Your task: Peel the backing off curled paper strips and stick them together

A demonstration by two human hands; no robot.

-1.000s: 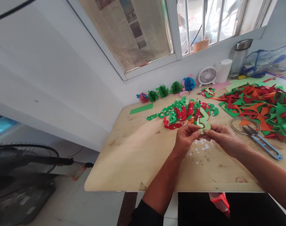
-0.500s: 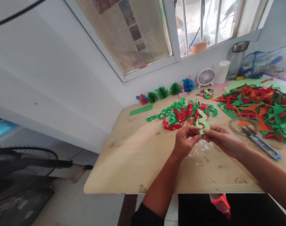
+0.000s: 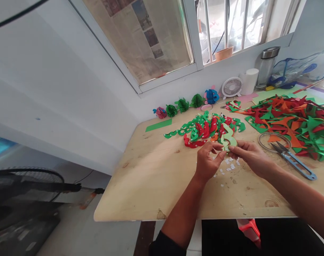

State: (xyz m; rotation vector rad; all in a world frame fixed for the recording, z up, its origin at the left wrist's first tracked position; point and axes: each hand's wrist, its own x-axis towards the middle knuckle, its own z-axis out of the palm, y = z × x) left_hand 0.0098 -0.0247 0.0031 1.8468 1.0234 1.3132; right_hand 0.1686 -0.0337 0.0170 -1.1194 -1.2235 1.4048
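Observation:
A light green wavy paper cutout [image 3: 227,136] is held up over the table between my two hands. My left hand [image 3: 207,158] pinches its lower left end between thumb and fingertips. From the other side, my right hand [image 3: 248,156] grips its lower right edge, thumb on top. Just behind lies a pile of red and green wavy paper cutouts [image 3: 204,129], many with small white squares on them. Several small white paper bits [image 3: 232,166] are scattered on the wood below my hands.
Blue thread snips [image 3: 296,163] and a tape ring [image 3: 261,144] lie right of my hands, before a heap of coloured scraps [image 3: 292,122]. Folded paper ornaments [image 3: 182,104], a small white fan [image 3: 231,87] and a glass bottle [image 3: 265,69] line the wall. A green strip [image 3: 158,125] lies left.
The light green cutout has tilted and turned slightly in my fingers, its lower end opening into a curve. My right fingers have shifted along its edge. The view has moved a little.

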